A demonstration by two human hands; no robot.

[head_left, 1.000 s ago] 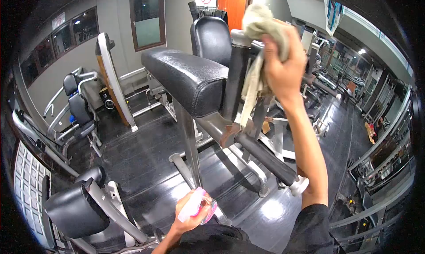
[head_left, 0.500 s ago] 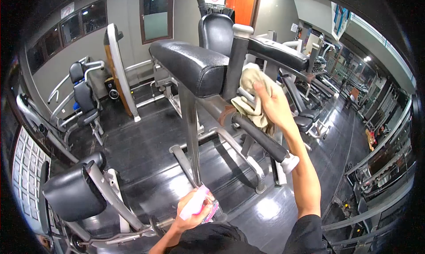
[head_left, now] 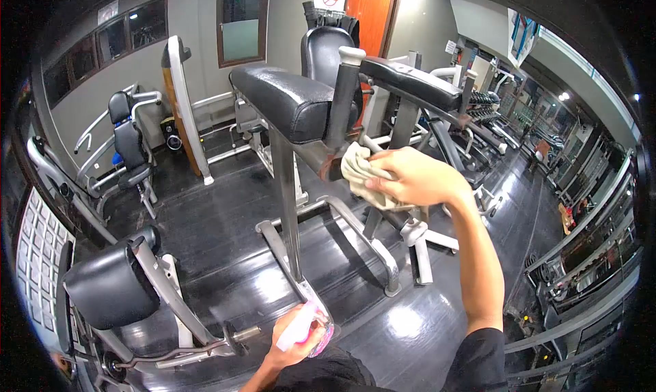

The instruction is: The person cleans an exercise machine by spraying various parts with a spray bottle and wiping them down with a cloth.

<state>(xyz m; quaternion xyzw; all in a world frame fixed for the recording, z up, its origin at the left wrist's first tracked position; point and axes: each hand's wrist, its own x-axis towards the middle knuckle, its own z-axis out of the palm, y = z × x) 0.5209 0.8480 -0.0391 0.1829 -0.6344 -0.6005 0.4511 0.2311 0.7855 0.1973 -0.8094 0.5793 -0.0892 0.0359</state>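
My right hand point(head_left: 420, 177) is closed on a bunched beige cloth point(head_left: 361, 177). The cloth is wrapped over the lower handle bar point(head_left: 413, 231) of a gym machine, whose white end cap sticks out below it. Just above stands the machine's upright dark grip point(head_left: 344, 95), beside a black padded armrest point(head_left: 280, 98). Low in front of my body, my left hand point(head_left: 287, 344) is wrapped round what looks like a small spray bottle point(head_left: 298, 327) with a pale pink-white top and a bright pink lower part. My fingers cover much of it.
A second black pad point(head_left: 413, 81) and a black backrest point(head_left: 331, 54) belong to the machine ahead. At lower left stand a padded bench point(head_left: 113, 286) and a curved barbell point(head_left: 184, 356). More machines line the right side. The machine's metal feet point(head_left: 391, 283) rest on black flooring.
My right hand has moved down and slightly left with the cloth, from beside the upright grip onto the lower handle bar. My left hand still holds the bottle, slightly lower in view.
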